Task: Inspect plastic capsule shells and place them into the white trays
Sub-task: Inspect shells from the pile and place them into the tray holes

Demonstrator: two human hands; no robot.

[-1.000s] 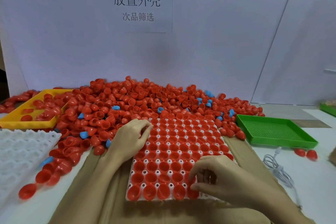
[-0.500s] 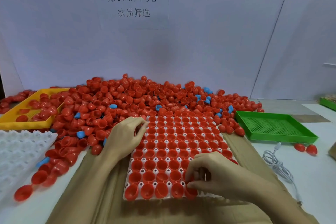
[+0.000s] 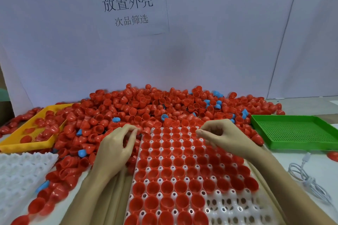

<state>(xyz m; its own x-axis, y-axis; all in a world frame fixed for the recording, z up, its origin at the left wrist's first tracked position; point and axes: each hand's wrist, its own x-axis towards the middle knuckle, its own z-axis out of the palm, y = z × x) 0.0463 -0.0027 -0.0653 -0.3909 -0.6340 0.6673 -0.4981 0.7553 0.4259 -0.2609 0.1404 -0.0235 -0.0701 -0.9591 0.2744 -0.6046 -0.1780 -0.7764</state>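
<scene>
A white tray [image 3: 236,210] lies in the middle of the worktop [image 3: 325,173], on brown cardboard [image 3: 109,204], and nearly all its cups hold red shells [image 3: 180,162], open side up — only the near right corner shows bare white cups. Behind and to the left of it spreads a big heap of loose red shells [image 3: 146,104], with a few blue shells [image 3: 82,152] mixed in.

The left hand [image 3: 114,147] rests at the tray's far left corner, at the edge of the heap; its fingers [image 3: 132,129] are curled with the tips drawn together beside a red shell, but whether they actually pinch it I cannot tell. The right hand [image 3: 222,134] hovers over the tray's far right rows, fingers curled loosely inward — whether anything sits inside them is hidden.

A second white tray [image 3: 16,175] lies at the left. A yellow tray [image 3: 22,145] behind it holds some red shells. A green mesh tray [image 3: 296,133] sits at the right, a white cable [image 3: 309,179] near it. A paper sign [image 3: 128,8] hangs on the back wall.
</scene>
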